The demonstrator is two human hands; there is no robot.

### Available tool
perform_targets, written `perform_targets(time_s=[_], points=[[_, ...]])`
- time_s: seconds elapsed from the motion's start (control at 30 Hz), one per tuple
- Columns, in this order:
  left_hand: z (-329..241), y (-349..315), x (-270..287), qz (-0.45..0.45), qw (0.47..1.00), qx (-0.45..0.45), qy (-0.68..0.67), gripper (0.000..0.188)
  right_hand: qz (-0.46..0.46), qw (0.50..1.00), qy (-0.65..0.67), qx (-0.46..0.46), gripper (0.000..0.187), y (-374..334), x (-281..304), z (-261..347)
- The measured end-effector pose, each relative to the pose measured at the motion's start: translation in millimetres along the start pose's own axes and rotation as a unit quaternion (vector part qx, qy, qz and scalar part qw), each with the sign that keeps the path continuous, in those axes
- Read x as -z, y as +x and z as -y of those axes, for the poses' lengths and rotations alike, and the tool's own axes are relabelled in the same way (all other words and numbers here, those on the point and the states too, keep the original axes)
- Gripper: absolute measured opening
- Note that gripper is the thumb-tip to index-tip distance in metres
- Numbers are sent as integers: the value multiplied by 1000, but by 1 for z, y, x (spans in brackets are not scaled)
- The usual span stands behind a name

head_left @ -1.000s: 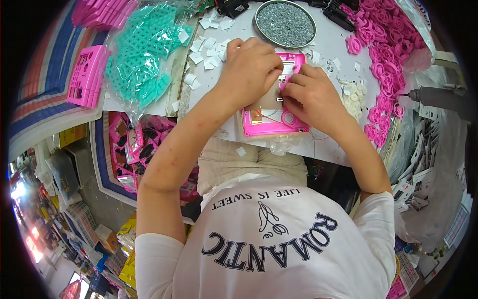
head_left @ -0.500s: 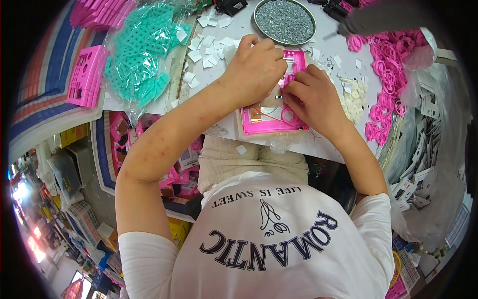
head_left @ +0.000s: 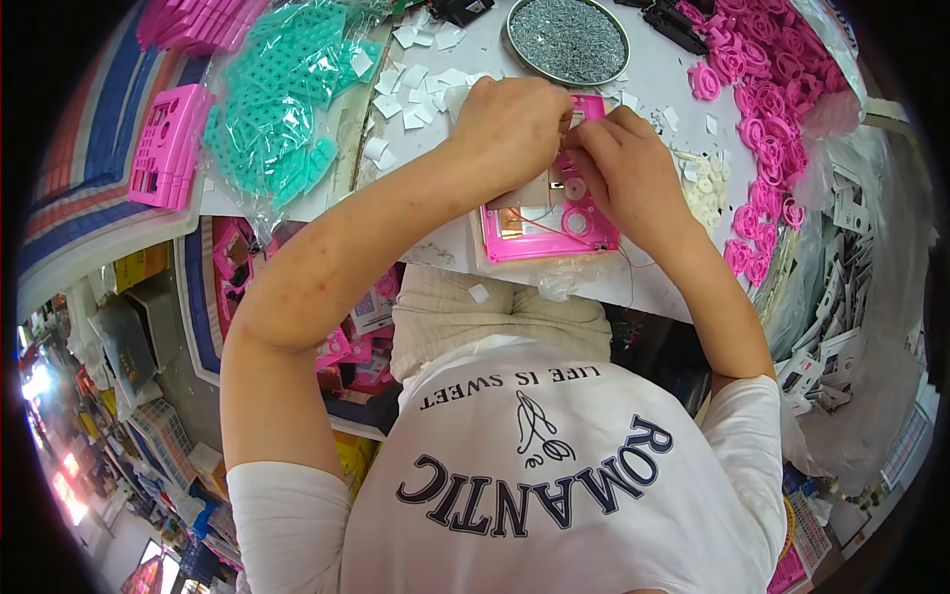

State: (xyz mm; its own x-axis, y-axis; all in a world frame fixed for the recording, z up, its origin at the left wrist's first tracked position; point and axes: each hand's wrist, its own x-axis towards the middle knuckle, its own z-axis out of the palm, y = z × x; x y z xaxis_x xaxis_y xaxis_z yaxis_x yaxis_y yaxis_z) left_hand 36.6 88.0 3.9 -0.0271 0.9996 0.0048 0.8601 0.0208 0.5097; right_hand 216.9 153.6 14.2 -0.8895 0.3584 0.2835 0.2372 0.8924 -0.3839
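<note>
A pink plastic casing lies open on the worktable, with a brown board, a coppery part and thin red wires inside. A small pale wheel shows in it beside the board. My left hand reaches over the casing's far left part, fingers curled in a pinch. My right hand is over its right side, and its bent fingertips meet those of the left. Whatever the fingers hold is hidden behind the knuckles. A loose wire trails from the casing's right edge under my right wrist.
A round tray of screws stands beyond the casing. White paper pieces and a bag of teal parts lie left. Small white wheels and pink rings lie right. Pink casings are stacked far left.
My right hand has moved up to meet the left fingertips, exposing the pale wheel. The left hand has shifted slightly nearer. A dark, blurred tool at the upper right has gone from view.
</note>
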Motion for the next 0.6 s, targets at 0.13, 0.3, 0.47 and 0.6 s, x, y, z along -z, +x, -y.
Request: perform_targets(time_s=[0.13, 0.3, 0.47, 0.6], points=[[-1, 2, 13, 33, 999, 13, -6, 15, -72, 995, 53, -33, 13, -6, -18, -10], [3, 13, 19, 91, 996, 21, -8, 14, -101, 989, 72, -85, 13, -10, -29, -14], [8, 11, 19, 79, 997, 3, -13, 16, -93, 989, 56, -101, 15, -6, -30, -12], [8, 8, 14, 69, 996, -27, 56, 16, -3, 999, -22, 44, 20, -4, -2, -19]])
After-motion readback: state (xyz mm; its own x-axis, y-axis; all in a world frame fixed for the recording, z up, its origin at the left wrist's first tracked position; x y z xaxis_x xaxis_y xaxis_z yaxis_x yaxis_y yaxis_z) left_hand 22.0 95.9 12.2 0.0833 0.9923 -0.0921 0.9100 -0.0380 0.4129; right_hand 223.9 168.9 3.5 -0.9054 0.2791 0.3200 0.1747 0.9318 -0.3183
